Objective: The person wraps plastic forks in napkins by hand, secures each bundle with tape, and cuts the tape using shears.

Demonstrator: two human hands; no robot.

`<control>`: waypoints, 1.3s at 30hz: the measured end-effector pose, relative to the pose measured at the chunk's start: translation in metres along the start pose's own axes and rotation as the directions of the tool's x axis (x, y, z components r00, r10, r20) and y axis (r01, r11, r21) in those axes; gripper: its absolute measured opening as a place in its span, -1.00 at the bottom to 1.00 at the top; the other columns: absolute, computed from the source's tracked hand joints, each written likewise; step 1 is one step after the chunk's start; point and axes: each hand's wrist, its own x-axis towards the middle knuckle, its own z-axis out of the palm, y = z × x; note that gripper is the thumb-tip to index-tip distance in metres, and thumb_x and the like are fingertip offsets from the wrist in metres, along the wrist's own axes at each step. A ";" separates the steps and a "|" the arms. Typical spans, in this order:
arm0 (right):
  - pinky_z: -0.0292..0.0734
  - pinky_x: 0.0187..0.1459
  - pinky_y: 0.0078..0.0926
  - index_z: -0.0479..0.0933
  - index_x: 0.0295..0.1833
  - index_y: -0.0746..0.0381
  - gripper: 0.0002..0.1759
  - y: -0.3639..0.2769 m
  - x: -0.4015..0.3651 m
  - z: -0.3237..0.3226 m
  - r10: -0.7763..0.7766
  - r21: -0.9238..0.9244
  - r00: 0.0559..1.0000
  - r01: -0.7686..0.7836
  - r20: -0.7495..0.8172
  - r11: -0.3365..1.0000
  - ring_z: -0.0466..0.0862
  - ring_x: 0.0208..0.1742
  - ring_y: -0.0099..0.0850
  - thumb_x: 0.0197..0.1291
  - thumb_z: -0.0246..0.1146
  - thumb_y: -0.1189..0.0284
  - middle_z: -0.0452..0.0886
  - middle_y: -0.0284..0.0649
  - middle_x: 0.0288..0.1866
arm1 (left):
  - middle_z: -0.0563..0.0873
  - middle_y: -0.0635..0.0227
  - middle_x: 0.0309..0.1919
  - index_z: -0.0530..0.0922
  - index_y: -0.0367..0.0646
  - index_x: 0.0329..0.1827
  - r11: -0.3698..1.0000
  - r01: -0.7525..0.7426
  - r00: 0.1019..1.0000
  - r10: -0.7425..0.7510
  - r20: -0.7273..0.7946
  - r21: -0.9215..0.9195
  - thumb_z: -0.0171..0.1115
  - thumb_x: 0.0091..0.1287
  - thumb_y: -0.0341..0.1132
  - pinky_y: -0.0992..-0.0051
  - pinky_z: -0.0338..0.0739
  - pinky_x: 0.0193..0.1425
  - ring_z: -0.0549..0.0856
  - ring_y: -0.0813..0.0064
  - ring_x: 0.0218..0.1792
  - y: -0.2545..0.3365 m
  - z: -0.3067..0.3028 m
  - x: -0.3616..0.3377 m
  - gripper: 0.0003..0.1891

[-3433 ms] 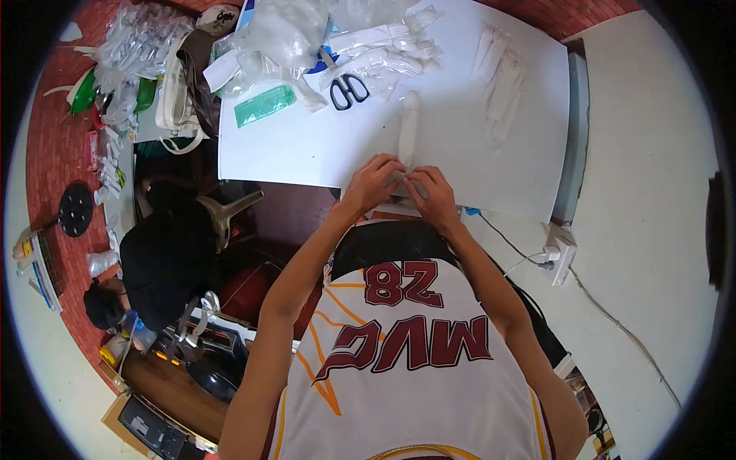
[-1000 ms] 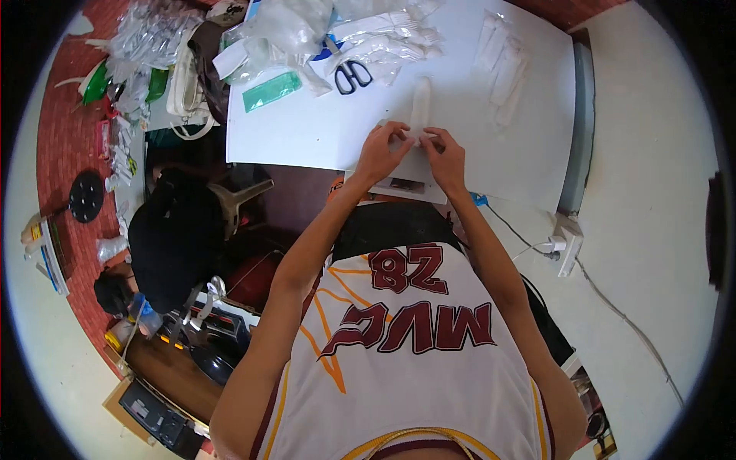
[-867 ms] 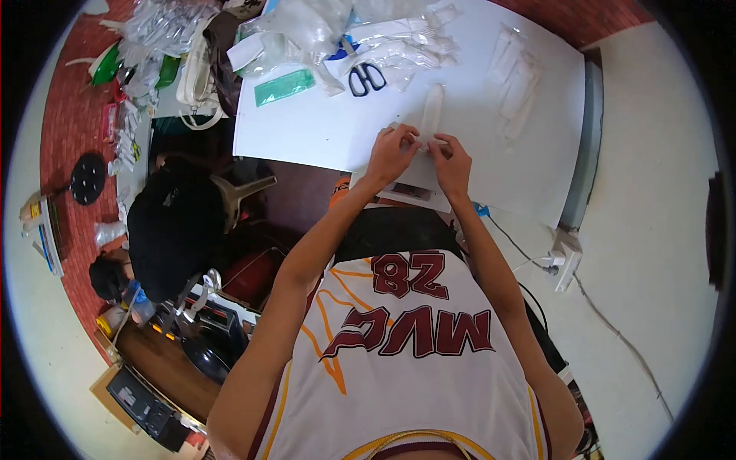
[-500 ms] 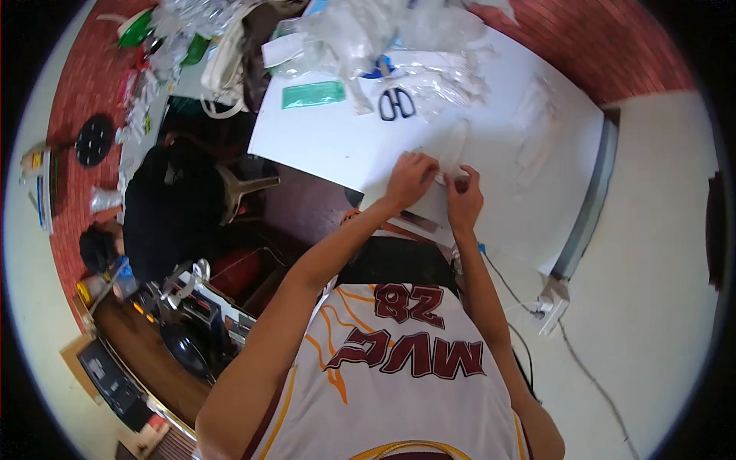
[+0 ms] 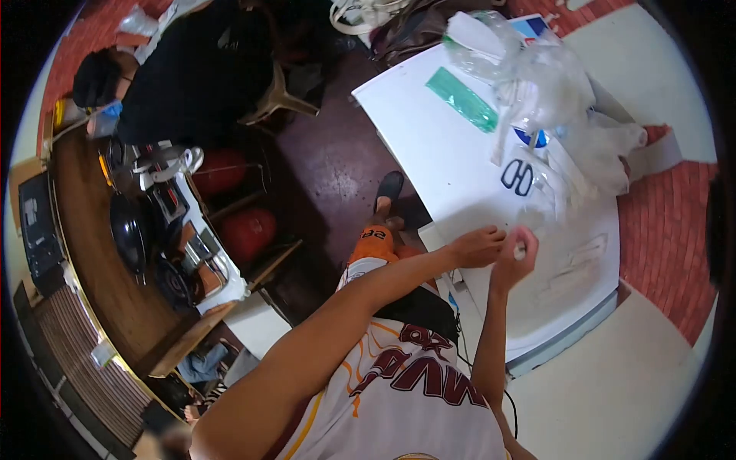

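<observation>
White table point(image 5: 429, 130), left hand point(image 5: 477, 247) beside right hand point(image 5: 512, 262) pinching packet point(image 5: 520, 249), clear bags point(image 5: 540, 80)

White bench point(image 5: 429, 130); green packet point(image 5: 462, 100) at one o'clock; black-handled scissors point(image 5: 518, 177) at two. Red brick-patterned floor point(image 5: 667, 222) at three. White jersey point(image 5: 399, 399) with maroon lettering at six. Small white piece point(image 5: 520, 249).

White item point(image 5: 520, 250) at right hand point(image 5: 514, 259): too small to identify.

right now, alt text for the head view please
The person's left hand and right hand meet over a white table, the right pinching a small white item. Scissors, a green packet and clear plastic bags lie beyond.
</observation>
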 end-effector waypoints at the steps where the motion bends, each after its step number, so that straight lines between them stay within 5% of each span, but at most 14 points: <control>1: 0.58 0.07 -0.39 0.73 0.10 0.27 -0.78 -0.016 0.013 0.028 -0.091 0.084 0.993 0.084 0.078 0.993 0.71 -0.06 -0.39 0.41 0.51 0.49 0.76 -0.24 -0.06 | 0.68 0.36 0.24 0.61 -0.03 0.16 0.990 0.064 0.998 -0.065 -0.007 -0.127 0.29 0.44 -0.25 0.37 0.50 0.37 0.63 0.40 0.23 -0.003 0.024 0.000 -0.72; 3: 0.58 0.10 -0.34 0.74 0.09 0.24 -0.76 -0.077 0.029 0.092 -0.313 0.110 0.923 0.295 0.224 0.949 0.73 -0.03 -0.30 0.37 0.54 0.48 0.77 -0.20 -0.05 | 0.67 0.33 0.22 0.57 -0.04 0.18 0.982 0.054 0.995 -0.068 -0.075 -0.179 0.28 0.44 -0.25 0.35 0.48 0.38 0.61 0.36 0.22 -0.004 0.037 -0.001 -0.71; 6: 0.51 0.26 -0.10 0.69 0.09 0.18 -0.64 -0.130 0.044 0.193 -0.611 0.215 0.702 0.575 0.366 0.789 0.70 0.13 -0.14 0.21 0.61 0.47 0.73 -0.20 0.01 | 0.65 0.28 0.25 0.54 -0.06 0.15 0.990 -0.117 0.959 0.134 -0.252 0.082 0.23 0.43 -0.28 0.26 0.46 0.41 0.58 0.26 0.23 -0.009 0.031 0.001 -0.73; 11: 0.38 0.19 -0.08 0.53 0.15 0.08 -0.47 -0.148 0.029 0.309 -0.554 0.040 0.685 0.611 0.473 0.790 0.58 0.20 -0.07 0.12 0.62 0.43 0.59 -0.16 0.09 | 0.64 0.23 0.42 0.65 -0.10 0.21 0.997 -0.067 0.991 0.069 -0.115 0.024 0.24 0.43 -0.25 0.23 0.43 0.48 0.56 0.28 0.38 0.001 0.001 -0.004 -0.67; 16: 0.35 0.09 -0.13 0.53 0.05 0.05 -0.59 -0.152 0.024 0.338 -0.555 -0.098 0.741 0.628 0.377 0.772 0.59 0.12 -0.16 0.15 0.57 0.44 0.59 -0.25 0.01 | 0.63 0.21 0.45 0.69 -0.14 0.24 0.996 -0.081 0.991 0.076 -0.107 -0.044 0.30 0.40 -0.27 0.25 0.41 0.51 0.56 0.32 0.42 -0.005 -0.012 -0.003 -0.63; 18: 0.35 0.08 -0.13 0.56 0.00 0.06 -0.64 -0.151 0.023 0.340 -0.577 -0.107 0.743 0.639 0.339 0.761 0.61 0.08 -0.17 0.17 0.56 0.43 0.61 -0.27 -0.02 | 0.62 0.21 0.45 0.68 -0.15 0.21 0.996 -0.079 0.984 0.071 -0.163 -0.041 0.33 0.38 -0.28 0.26 0.42 0.50 0.56 0.33 0.40 -0.003 -0.018 -0.005 -0.64; 21: 0.37 0.06 -0.14 0.62 -0.07 0.06 -0.75 -0.148 0.023 0.336 -0.573 -0.063 0.749 0.624 0.332 0.779 0.62 0.05 -0.19 0.21 0.54 0.43 0.63 -0.31 -0.05 | 0.62 0.22 0.42 0.66 -0.14 0.15 0.996 -0.055 0.999 0.054 -0.004 -0.077 0.35 0.37 -0.25 0.26 0.42 0.46 0.57 0.35 0.36 -0.001 -0.029 -0.002 -0.67; 24: 0.38 0.08 -0.14 0.68 -0.09 0.06 -0.81 -0.146 0.025 0.337 -0.580 0.003 0.756 0.608 0.303 0.794 0.63 0.03 -0.20 0.23 0.53 0.45 0.66 -0.32 -0.06 | 0.62 0.24 0.40 0.63 -0.12 0.10 0.994 -0.089 0.979 0.075 -0.188 -0.067 0.39 0.35 -0.23 0.28 0.42 0.44 0.57 0.34 0.34 -0.002 -0.034 -0.003 -0.68; 27: 0.41 0.04 -0.16 0.70 -0.16 0.08 -0.88 -0.149 0.029 0.334 -0.577 0.065 0.765 0.586 0.286 0.808 0.64 -0.05 -0.22 0.27 0.51 0.49 0.67 -0.32 -0.11 | 0.62 0.24 0.41 0.64 -0.12 0.14 0.996 -0.087 0.983 0.082 -0.163 -0.025 0.38 0.36 -0.20 0.27 0.43 0.43 0.57 0.32 0.34 -0.002 -0.016 -0.004 -0.66; 31: 0.51 -0.05 -0.26 0.70 -0.11 0.18 -0.92 -0.160 0.047 0.315 -0.353 0.328 0.893 0.257 0.279 0.909 0.65 -0.18 -0.26 0.36 0.48 0.54 0.72 -0.26 -0.16 | 0.58 0.18 0.52 0.64 -0.12 0.32 0.995 -0.088 0.993 0.083 -0.083 -0.050 0.37 0.39 -0.16 0.20 0.41 0.53 0.54 0.23 0.46 -0.005 0.004 -0.001 -0.54; 33: 0.53 -0.08 -0.37 0.72 -0.05 0.21 -0.92 -0.166 0.070 0.287 -0.324 0.425 0.922 0.211 0.213 0.880 0.66 -0.17 -0.39 0.42 0.47 0.51 0.74 -0.29 -0.13 | 0.55 0.14 0.58 0.62 -0.11 0.41 0.994 -0.101 0.993 0.099 -0.058 -0.032 0.35 0.42 -0.13 0.15 0.41 0.58 0.52 0.16 0.53 -0.006 0.019 -0.003 -0.48; 36: 0.54 -0.10 -0.52 0.73 0.03 0.26 -0.89 -0.157 0.096 0.212 -0.158 0.597 0.964 -0.002 0.215 0.802 0.67 -0.15 -0.55 0.51 0.46 0.47 0.76 -0.35 -0.06 | 0.50 0.17 0.64 0.61 -0.09 0.47 0.940 0.003 0.986 -0.060 -0.157 -0.341 0.34 0.47 -0.10 0.07 0.40 0.62 0.48 0.09 0.59 -0.010 0.068 -0.015 -0.46; 37: 0.54 -0.10 -0.56 0.74 0.04 0.28 -0.87 -0.151 0.096 0.176 -0.130 0.572 0.973 -0.001 0.189 0.820 0.66 -0.16 -0.58 0.54 0.45 0.44 0.76 -0.35 -0.07 | 0.61 0.13 0.53 0.63 -0.10 0.42 0.844 0.091 0.988 -0.145 -0.061 -0.528 0.32 0.49 -0.10 0.00 0.46 0.55 0.58 -0.04 0.48 -0.001 0.011 -0.011 -0.50; 39: 0.53 -0.11 -0.60 0.74 0.05 0.31 -0.83 -0.124 0.095 0.105 -0.059 0.496 0.982 -0.038 0.178 0.867 0.64 -0.17 -0.61 0.57 0.43 0.41 0.76 -0.35 -0.10 | 0.69 0.10 0.40 0.67 -0.15 0.37 0.790 0.246 0.968 -0.168 0.187 -0.562 0.45 0.31 -0.11 0.04 0.36 0.67 0.54 -0.01 0.51 0.000 -0.012 0.003 -0.43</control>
